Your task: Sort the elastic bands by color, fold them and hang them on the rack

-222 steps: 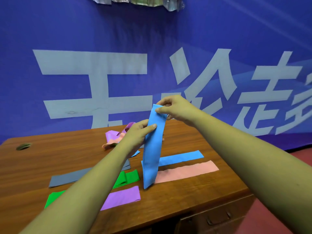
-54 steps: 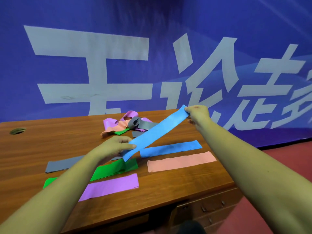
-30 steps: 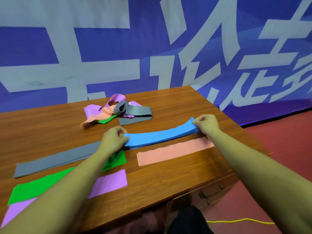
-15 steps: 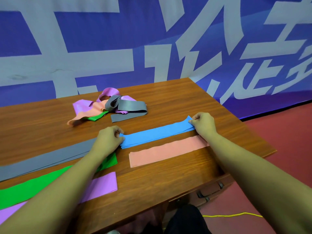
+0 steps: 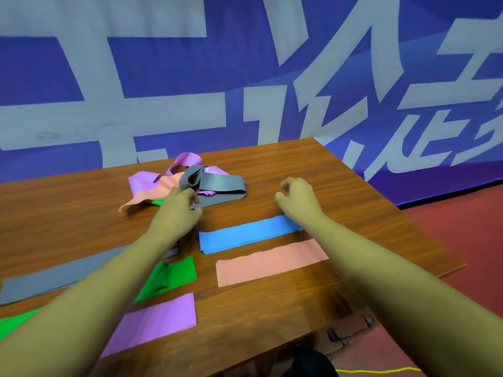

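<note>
You have let go of the blue band (image 5: 245,234): half a second ago each hand held one end, and now both hands are off it and farther out over the table. The blue banner (image 5: 163,77) with large pale characters fills the far side. The wooden table (image 5: 340,186) runs in front of it, with red floor (image 5: 462,227) to the right.

On the near left, a long gray band (image 5: 54,281) lies flat. Nearer you are a green band (image 5: 168,276) and then a purple band (image 5: 158,319), each partly hidden by your left forearm. On the right, the blue band lies flat with layered edges at its left end, and a salmon-pink band (image 5: 272,259) lies parallel just nearer you.

The tangled pile (image 5: 190,180) of purple, pink, gray and green bands sits at the far middle. Your left hand (image 5: 177,213) is at its near edge with fingers bent toward it; the blur hides whether they pinch anything. Your right hand (image 5: 298,200) hovers beyond the blue band's right end, fingers loosely curled around nothing.
</note>
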The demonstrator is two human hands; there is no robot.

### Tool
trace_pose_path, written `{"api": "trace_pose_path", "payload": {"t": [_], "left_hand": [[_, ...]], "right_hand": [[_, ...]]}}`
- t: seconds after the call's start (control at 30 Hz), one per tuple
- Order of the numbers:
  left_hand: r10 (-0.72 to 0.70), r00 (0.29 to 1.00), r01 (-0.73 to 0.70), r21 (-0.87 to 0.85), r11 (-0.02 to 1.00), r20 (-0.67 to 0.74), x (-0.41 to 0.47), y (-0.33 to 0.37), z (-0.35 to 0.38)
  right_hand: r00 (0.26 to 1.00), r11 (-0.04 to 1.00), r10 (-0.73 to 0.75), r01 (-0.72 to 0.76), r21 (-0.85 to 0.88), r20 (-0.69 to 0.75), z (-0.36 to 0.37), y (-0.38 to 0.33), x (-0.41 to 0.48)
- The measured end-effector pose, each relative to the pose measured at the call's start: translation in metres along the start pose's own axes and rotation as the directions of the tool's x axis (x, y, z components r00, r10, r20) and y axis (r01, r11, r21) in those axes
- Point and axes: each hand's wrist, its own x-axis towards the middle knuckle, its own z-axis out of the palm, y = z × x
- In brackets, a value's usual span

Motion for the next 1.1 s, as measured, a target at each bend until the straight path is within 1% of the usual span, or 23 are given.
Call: {"api": "trace_pose_path", "payload": {"t": [0.13, 0.3, 0.37, 0.47, 0.6, 0.7, 0.77, 0.83, 0.9, 1.0, 1.1], "left_hand": [[-0.05, 0.999, 0.05, 0.008, 0.999, -0.007, 0.03, -0.007, -0.003], [-0.053, 0.998, 0.052, -0.028, 0.998, -0.044, 0.056, -0.02, 0.008], [-0.033, 0.999, 0.031, -0.064, 0.997, -0.019, 0.065, -0.024, 0.015], [-0.016, 0.999, 0.018, -0.04, 0.999, 0.039, 0.08, -0.033, 0.027], [-0.044, 0.997, 0.049, -0.077, 0.996, 0.068, 0.092, -0.036, 0.037], [-0.023, 0.996, 0.03, -0.083, 0.996, 0.081, 0.094, -0.037, 0.037], [-0.003, 0.999, 0.007, -0.085, 0.996, 0.046, 0.093, -0.037, 0.031], [0.019, 0.999, -0.022, -0.102, 0.995, -0.031, 0.09, -0.036, 0.022], [0.039, 0.997, -0.05, -0.189, 0.981, -0.061, 0.086, -0.03, 0.009], [0.093, 0.994, -0.11, -0.368, 0.923, -0.063, 0.077, -0.004, -0.017], [0.123, 0.991, -0.135, -0.481, 0.866, -0.058, 0.06, 0.023, -0.047]], "right_hand": [[0.995, 0.997, -0.047, 0.042, 0.059, 0.088, 0.028, -0.038, 0.016], [0.988, 0.998, -0.046, 0.04, 0.047, 0.146, 0.059, -0.058, 0.039], [0.986, 0.999, -0.023, 0.015, 0.048, 0.167, 0.07, -0.058, 0.048], [0.984, 0.998, -0.017, 0.005, 0.069, 0.177, 0.086, -0.053, 0.059], [0.994, 0.987, -0.045, 0.029, 0.157, 0.099, 0.095, -0.049, 0.061], [0.99, 0.962, -0.132, 0.114, 0.25, 0.056, 0.088, -0.056, 0.057], [0.98, 0.935, -0.199, 0.186, 0.3, 0.012, 0.077, -0.067, 0.055], [0.972, 0.914, -0.231, 0.229, 0.336, -0.035, 0.064, -0.082, 0.054], [0.968, 0.903, -0.243, 0.251, 0.349, -0.068, 0.049, -0.096, 0.053], [0.957, 0.889, -0.269, 0.29, 0.356, -0.109, 0.029, -0.118, 0.051], [0.942, 0.878, -0.302, 0.334, 0.343, -0.145, 0.006, -0.139, 0.043]]}}
